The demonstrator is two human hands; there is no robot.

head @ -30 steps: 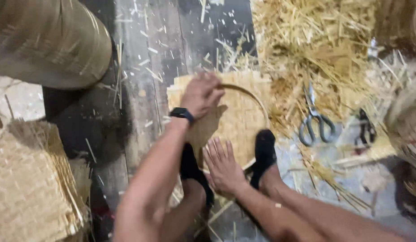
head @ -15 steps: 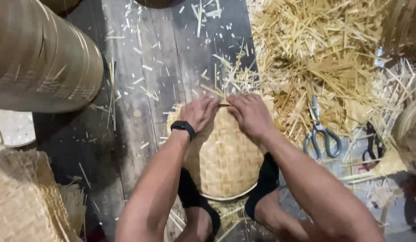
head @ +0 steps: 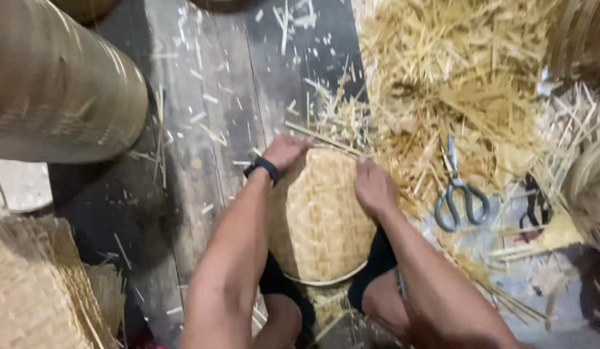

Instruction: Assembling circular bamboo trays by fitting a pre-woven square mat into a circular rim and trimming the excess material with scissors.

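Note:
A round woven bamboo basket [head: 319, 220] lies on the dark wooden floor between my knees, its woven side up and its rim toward me. My left hand [head: 284, 152], with a black band on the wrist, grips the basket's far left edge. My right hand [head: 374, 187] presses on its far right edge. Loose bamboo strips stick out beyond the basket at the top.
A big heap of bamboo strips and shavings [head: 455, 84] lies at the right. Grey scissors [head: 458, 194] rest beside it, dark pliers [head: 536, 203] farther right. A large woven cylinder [head: 54, 84] stands at the upper left, flat woven mats [head: 35, 291] at the lower left.
The basket was turned over from hollow side up to woven side up. My right hand came from the near rim to the far edge, and both hands moved apart to its sides.

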